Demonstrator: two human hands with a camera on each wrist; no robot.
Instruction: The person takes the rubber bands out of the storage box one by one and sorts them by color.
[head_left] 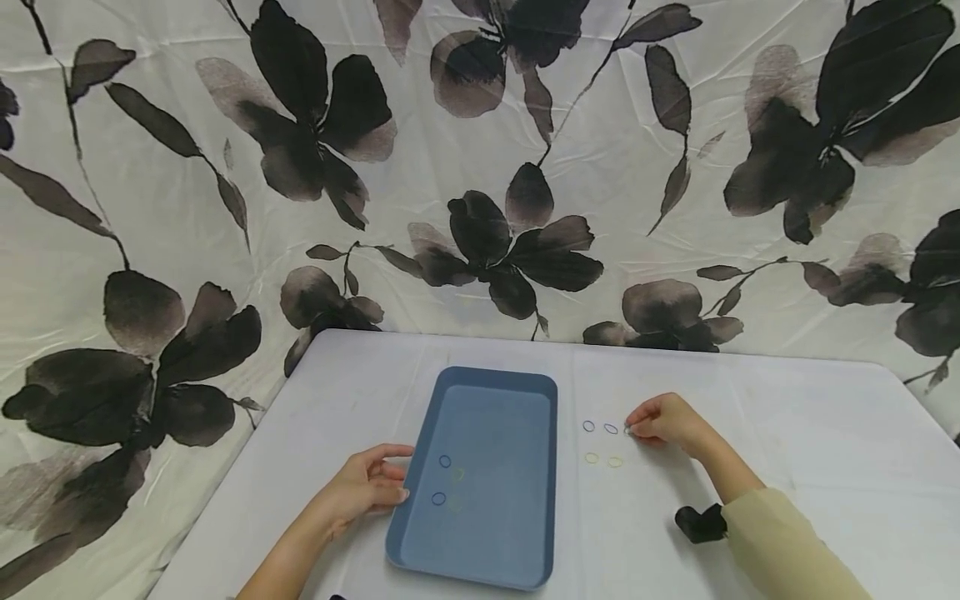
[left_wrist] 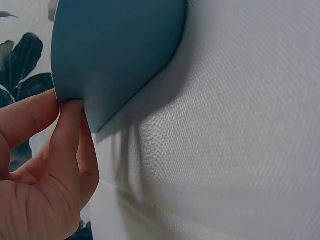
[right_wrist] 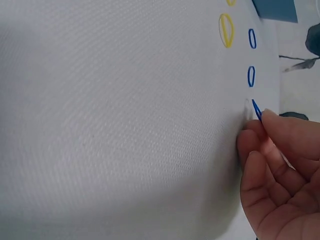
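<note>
My right hand (head_left: 671, 421) pinches a small blue rubber band (right_wrist: 257, 109) between thumb and fingertips, just above the white table. To its left lie two blue rubber bands (head_left: 611, 429) in a row, with two yellow rubber bands (head_left: 615, 462) nearer the front. A blue-grey tray (head_left: 510, 517) stands left of these bands. Inside it are two blue bands (head_left: 438, 499) and two yellow ones (head_left: 458, 474), the nearer yellow one very faint. At the tray's left edge my left hand (head_left: 360, 487) pinches the rim with thumb and fingers, seen close in the left wrist view.
A white cloth covers the table (head_left: 810, 433). Behind it hangs a floral curtain (head_left: 645, 208). Beside the right sleeve (head_left: 787, 533) shows a black object (head_left: 699, 523), its kind unclear.
</note>
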